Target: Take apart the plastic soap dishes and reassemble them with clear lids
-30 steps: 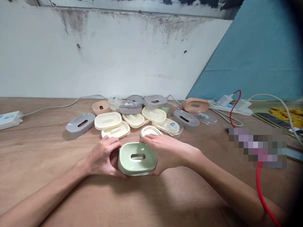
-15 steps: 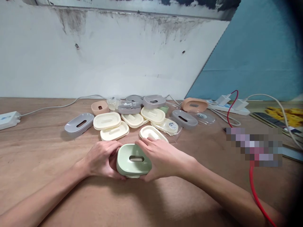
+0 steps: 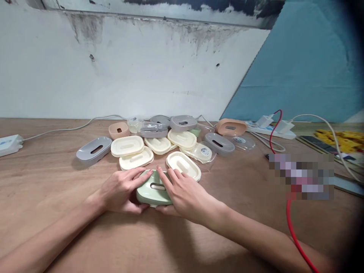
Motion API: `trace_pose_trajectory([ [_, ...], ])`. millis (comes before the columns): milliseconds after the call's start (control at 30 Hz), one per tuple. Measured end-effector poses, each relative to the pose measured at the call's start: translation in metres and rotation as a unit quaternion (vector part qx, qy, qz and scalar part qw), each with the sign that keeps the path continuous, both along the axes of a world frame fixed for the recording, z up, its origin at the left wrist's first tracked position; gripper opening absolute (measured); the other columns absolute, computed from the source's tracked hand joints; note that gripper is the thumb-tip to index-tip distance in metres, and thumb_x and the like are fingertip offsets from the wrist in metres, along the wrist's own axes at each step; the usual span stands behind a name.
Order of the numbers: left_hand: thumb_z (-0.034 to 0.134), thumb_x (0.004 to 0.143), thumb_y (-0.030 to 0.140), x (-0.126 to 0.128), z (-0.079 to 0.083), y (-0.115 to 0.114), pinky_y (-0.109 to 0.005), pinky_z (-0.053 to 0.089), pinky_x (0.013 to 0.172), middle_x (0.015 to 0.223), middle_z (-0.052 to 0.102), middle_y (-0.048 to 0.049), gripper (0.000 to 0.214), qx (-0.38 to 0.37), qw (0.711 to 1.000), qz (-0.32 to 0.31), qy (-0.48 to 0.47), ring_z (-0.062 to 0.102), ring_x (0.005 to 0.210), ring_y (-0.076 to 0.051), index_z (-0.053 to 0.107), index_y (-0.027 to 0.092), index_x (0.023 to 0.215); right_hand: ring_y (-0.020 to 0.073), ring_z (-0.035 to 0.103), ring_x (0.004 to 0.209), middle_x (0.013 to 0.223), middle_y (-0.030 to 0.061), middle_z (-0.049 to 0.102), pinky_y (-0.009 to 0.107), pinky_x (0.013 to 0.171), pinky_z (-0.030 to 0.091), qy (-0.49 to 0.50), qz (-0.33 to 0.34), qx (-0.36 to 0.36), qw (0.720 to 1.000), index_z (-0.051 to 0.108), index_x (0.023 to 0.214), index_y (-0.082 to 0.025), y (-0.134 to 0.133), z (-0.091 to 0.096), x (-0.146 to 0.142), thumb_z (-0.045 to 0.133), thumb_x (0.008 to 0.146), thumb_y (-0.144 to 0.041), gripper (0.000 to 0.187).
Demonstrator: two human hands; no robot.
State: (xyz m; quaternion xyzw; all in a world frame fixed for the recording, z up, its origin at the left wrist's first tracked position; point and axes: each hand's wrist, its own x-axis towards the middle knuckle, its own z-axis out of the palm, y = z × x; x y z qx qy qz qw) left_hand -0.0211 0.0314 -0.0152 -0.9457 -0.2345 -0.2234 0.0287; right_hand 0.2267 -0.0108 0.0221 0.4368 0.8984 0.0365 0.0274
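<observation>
A pale green oval box [image 3: 150, 191] with a slot in its top lies on the wooden table [image 3: 182, 235] in front of me. My left hand [image 3: 121, 191] grips its left side, fingers over the top edge. My right hand [image 3: 182, 193] lies flat over its right half, fingers spread across the lid. A cream lid [image 3: 183, 165] rests just behind my right hand. Further back lies a heap of cream lids [image 3: 127, 145], grey slotted boxes [image 3: 93, 149] and a peach box [image 3: 231, 127].
A white power strip [image 3: 269, 131] with plugs sits at the right rear, with a red cable [image 3: 295, 235] running toward me. A white adapter [image 3: 8, 144] lies at the left edge. A blurred patch [image 3: 301, 176] covers something on the right. A stained white wall rises behind the table.
The green box has come down from a tilted hold to lie lower and flatter, shifting slightly left. My right hand has slid from its side onto its top.
</observation>
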Motion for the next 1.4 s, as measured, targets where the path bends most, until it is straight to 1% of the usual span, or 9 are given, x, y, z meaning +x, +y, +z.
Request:
trace_pose_trajectory([
  [233,0.073,0.078,0.049,-0.005,-0.001,0.003,-0.043,0.062,0.095,0.142,0.059,-0.0257,0.085,0.016,0.999,-0.019,0.023,0.066,0.125,-0.037,0.045,0.011,0.149,0.0463,0.05,0.132,0.151,0.0347,0.046,0.057,0.108,0.043,0.025,0.032,0.065,0.997,0.03,0.156,0.01,-0.005,-0.029,-0.005,0.042,0.079,-0.094,0.13],
  [367,0.071,0.083,0.058,-0.006,-0.003,0.007,-0.047,0.058,0.104,0.148,0.054,-0.0261,0.089,0.007,0.999,-0.045,0.011,0.059,0.134,-0.039,0.042,0.01,0.152,0.0471,0.031,0.149,0.16,0.0334,0.034,0.063,0.12,0.026,0.104,0.036,0.006,0.994,0.028,0.158,0.007,-0.002,-0.021,-0.003,0.036,0.075,-0.099,0.135],
  [567,0.07,0.086,0.058,-0.004,-0.002,0.007,-0.044,0.063,0.094,0.137,0.063,-0.0226,0.08,-0.013,1.0,-0.025,-0.008,0.068,0.122,-0.035,0.046,0.012,0.147,0.0352,0.051,0.137,0.151,0.0158,0.054,0.056,0.114,0.037,0.133,0.004,-0.116,0.984,0.05,0.15,-0.021,0.039,0.041,0.045,0.049,0.1,-0.052,0.059],
  [700,0.069,0.086,0.059,-0.003,-0.002,0.007,-0.045,0.064,0.093,0.137,0.063,-0.0221,0.08,-0.025,0.999,-0.025,-0.012,0.067,0.123,-0.036,0.046,0.013,0.147,0.0389,0.045,0.142,0.158,0.0125,0.046,0.052,0.114,0.038,0.053,-0.149,-0.147,0.977,0.042,0.155,-0.026,0.074,0.055,0.1,0.075,0.067,-0.024,0.094],
  [833,0.07,0.086,0.058,-0.003,-0.002,0.007,-0.045,0.064,0.093,0.139,0.061,-0.0213,0.079,-0.037,0.999,-0.028,-0.013,0.067,0.123,-0.035,0.044,0.016,0.149,0.0397,0.036,0.148,0.166,0.0109,0.032,0.05,0.112,0.041,-0.012,-0.251,-0.19,0.949,0.025,0.163,-0.03,0.093,0.043,0.126,0.075,0.056,-0.014,0.119],
  [1067,0.068,0.083,0.052,-0.005,0.002,0.007,-0.046,0.062,0.095,0.145,0.055,-0.0203,0.083,-0.101,0.994,-0.046,-0.014,0.063,0.127,-0.036,0.04,0.017,0.153,0.0414,0.037,0.146,0.161,0.0148,0.036,0.055,0.117,0.033,-0.014,-0.242,-0.132,0.961,0.03,0.163,-0.029,0.101,0.033,0.129,0.078,0.059,-0.018,0.115],
  [1167,0.067,0.08,0.043,-0.006,0.003,0.007,-0.046,0.059,0.1,0.146,0.054,-0.0192,0.083,-0.118,0.992,-0.049,-0.023,0.06,0.129,-0.035,0.037,0.018,0.154,0.038,0.042,0.144,0.167,0.0102,0.028,0.047,0.117,0.036,0.04,-0.199,-0.135,0.97,0.047,0.155,-0.031,0.106,0.032,0.138,0.077,0.068,-0.034,0.092],
  [1267,0.07,0.08,0.044,-0.005,0.003,0.007,-0.046,0.058,0.102,0.145,0.056,-0.0186,0.087,-0.111,0.992,-0.042,-0.031,0.061,0.13,-0.035,0.034,0.018,0.155,0.0356,0.049,0.139,0.162,0.0088,0.04,0.043,0.115,0.04,0.093,-0.161,-0.132,0.974,0.06,0.143,-0.028,0.111,0.032,0.147,0.075,0.072,-0.042,0.074],
  [1400,0.071,0.082,0.051,-0.004,0.002,0.006,-0.044,0.059,0.099,0.143,0.059,-0.0181,0.088,-0.111,0.992,-0.041,-0.038,0.063,0.127,-0.034,0.033,0.02,0.155,0.0398,0.053,0.135,0.156,0.0143,0.048,0.049,0.108,0.047,0.095,-0.214,-0.184,0.954,0.035,0.159,-0.026,0.109,0.039,0.162,0.087,0.055,-0.055,0.12],
])
